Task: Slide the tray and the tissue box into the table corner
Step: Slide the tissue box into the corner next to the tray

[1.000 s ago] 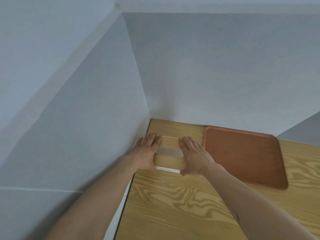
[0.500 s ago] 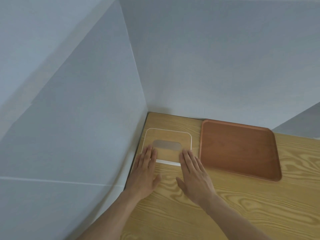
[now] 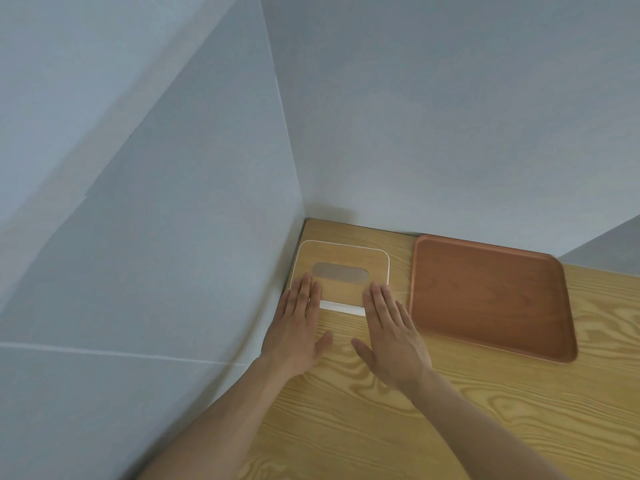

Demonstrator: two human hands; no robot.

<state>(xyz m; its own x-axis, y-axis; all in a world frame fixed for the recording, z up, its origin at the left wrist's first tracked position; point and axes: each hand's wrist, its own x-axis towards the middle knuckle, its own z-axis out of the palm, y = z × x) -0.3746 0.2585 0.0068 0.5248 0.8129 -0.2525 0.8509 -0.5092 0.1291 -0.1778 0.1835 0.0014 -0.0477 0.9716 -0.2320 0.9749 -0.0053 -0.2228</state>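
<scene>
From the head camera, the only view there was, a wooden table met two pale walls, and I took the table corner as my landmark. The tissue box, wood-topped with a white rim and a grey slot, sat just short of that corner, its left side close against the left wall, with a bare strip of tabletop showing between its far edge and the back wall. The tray, reddish-brown and empty, lay to the right of the box, farther from the corner, its far edge close to the back wall; a narrow band of table kept it apart from the box.

The left hand lay flat and spread, gripping nothing, its fingertips on the near left edge of the box. The right hand was likewise flat, fingers apart and extended, tips at the box's near right corner. Both palms hung over the table on the side of the box away from the corner.

I judged the step to be the last nudge of the box. To do it well, both hands would press evenly so the box travels straight and does not twist against the left wall, stopping once its far edge meets the back wall. The tray would then need sliding left until it sits beside the box.

By count: one tissue box, one tray, two hands, one table.
</scene>
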